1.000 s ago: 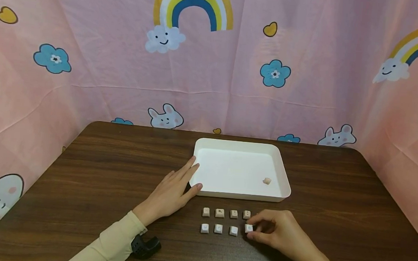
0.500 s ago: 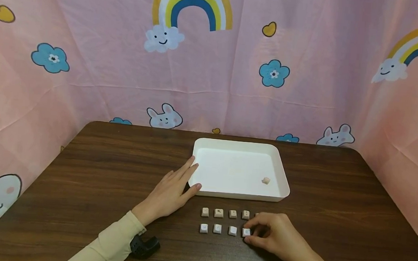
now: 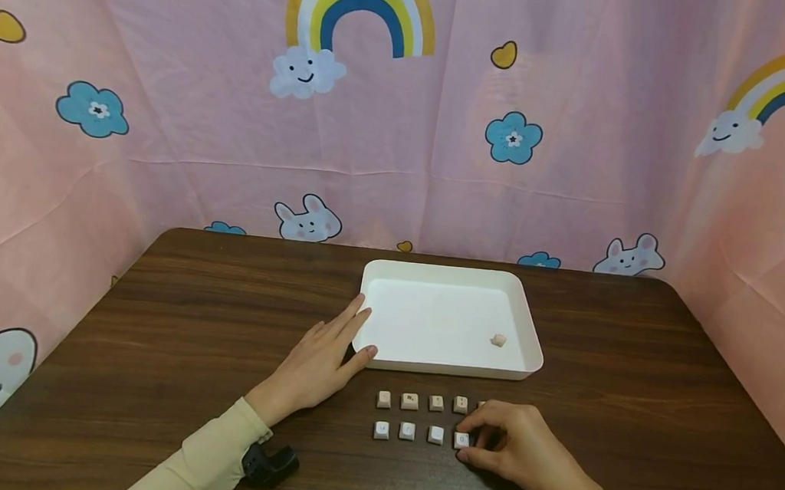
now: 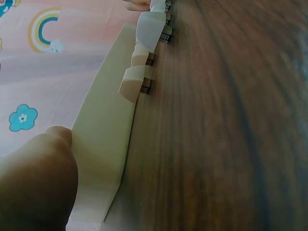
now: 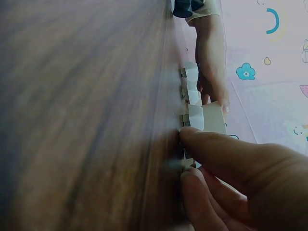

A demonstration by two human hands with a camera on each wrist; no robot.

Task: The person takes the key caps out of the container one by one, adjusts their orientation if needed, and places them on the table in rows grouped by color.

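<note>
In the head view my right hand point(image 3: 525, 448) pinches a white keycap point(image 3: 462, 440) between thumb and index finger, at the right end of the nearer keycap row. To its left in that row lie several white keycaps, one of them a keycap point(image 3: 436, 434) close by. Behind runs a row of beige keycaps, including a beige keycap point(image 3: 460, 405); its right end is partly hidden by my right hand. My left hand point(image 3: 310, 365) rests with fingers extended against the left side of the white tray point(image 3: 448, 369). Its thumb point(image 4: 43, 163) touches the tray wall in the left wrist view.
One small beige keycap point(image 3: 499, 340) lies tipped inside the tray at the right. Everything sits on a dark wooden table point(image 3: 236, 294). A pink patterned cloth point(image 3: 401, 138) hangs behind and at both sides. A black device point(image 3: 270, 466) is on the left wrist.
My right hand has moved slightly toward me and left, bringing the pinched keycap into line with the nearer row. A further beige keycap edge has come into sight behind it. The left hand stays put.
</note>
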